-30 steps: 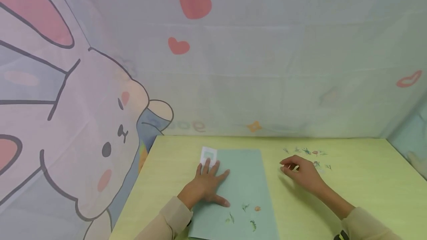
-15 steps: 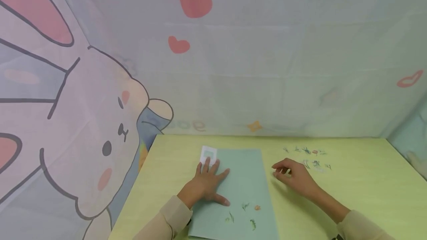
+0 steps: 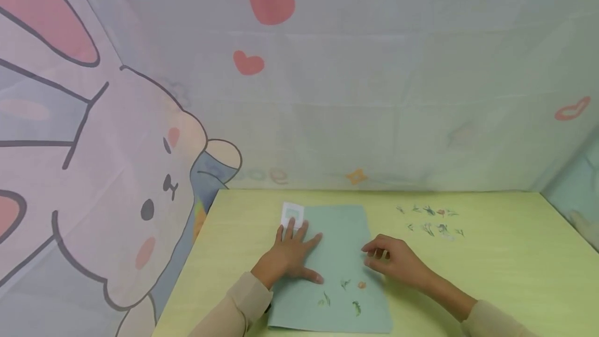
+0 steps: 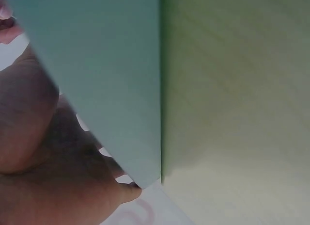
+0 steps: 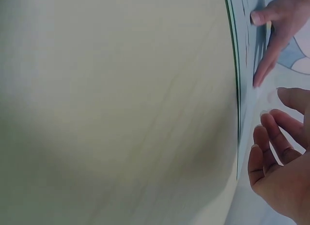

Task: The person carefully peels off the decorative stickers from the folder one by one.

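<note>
A pale green folder or folded sheet (image 3: 343, 243) lies on the table, bearing several small leaf-like pieces (image 3: 357, 308) and an orange flower piece (image 3: 362, 285). Spread flat, my left hand (image 3: 290, 256) presses on its left part, fingertips reaching a white card (image 3: 293, 211) at the top-left corner. My right hand (image 3: 398, 261) hovers at the folder's right edge with loosely bent fingers. In the right wrist view its thumb and fingertips (image 5: 286, 94) stand apart, and I see nothing between them; a tiny clear piece there would be hard to make out.
Two rows of small plant and flower pieces (image 3: 428, 210) lie at the back right of the yellow-green table (image 3: 505, 264). A printed cloth (image 3: 398, 66) with hearts and a rabbit hangs behind and to the left.
My right hand has moved left and nearer to me, from beside the rows of small pieces to the folder's right edge, uncovering the lower row. My left hand stays on the folder.
</note>
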The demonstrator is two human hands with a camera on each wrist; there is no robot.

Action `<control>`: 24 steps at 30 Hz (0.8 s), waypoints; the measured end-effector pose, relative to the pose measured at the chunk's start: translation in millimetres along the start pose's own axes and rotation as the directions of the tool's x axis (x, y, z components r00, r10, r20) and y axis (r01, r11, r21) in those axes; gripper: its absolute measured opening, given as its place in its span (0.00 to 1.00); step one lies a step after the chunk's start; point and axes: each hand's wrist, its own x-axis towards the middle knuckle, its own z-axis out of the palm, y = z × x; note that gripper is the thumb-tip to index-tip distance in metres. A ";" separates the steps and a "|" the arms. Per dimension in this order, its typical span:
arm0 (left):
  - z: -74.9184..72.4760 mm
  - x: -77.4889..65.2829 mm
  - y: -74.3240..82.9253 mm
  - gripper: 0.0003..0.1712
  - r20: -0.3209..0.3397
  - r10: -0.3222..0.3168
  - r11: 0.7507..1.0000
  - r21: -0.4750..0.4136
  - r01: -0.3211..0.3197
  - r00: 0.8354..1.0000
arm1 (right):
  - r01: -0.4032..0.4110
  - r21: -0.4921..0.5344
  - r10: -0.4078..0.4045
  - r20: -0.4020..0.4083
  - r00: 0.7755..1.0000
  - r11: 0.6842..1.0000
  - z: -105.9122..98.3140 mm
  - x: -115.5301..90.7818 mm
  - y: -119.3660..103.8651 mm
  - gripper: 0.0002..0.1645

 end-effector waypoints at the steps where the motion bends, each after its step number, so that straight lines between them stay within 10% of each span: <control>1: -0.3 0.8 -0.1 0.64 0.004 -0.001 1.000 -0.002 0.001 1.000 | 0.015 0.006 -0.015 0.006 1.000 1.000 2.5 0.6 -0.9 0.11; 14: 25.8 20.0 -12.7 0.67 -0.019 -0.006 1.000 0.018 0.006 1.000 | 0.069 0.080 -0.078 0.113 0.991 0.994 24.9 6.1 -11.5 0.14; 24: 4.1 3.4 -1.5 0.65 0.025 -0.011 1.000 0.009 0.011 1.000 | 0.138 -0.036 -0.127 0.225 0.966 0.990 34.0 9.8 -17.6 0.12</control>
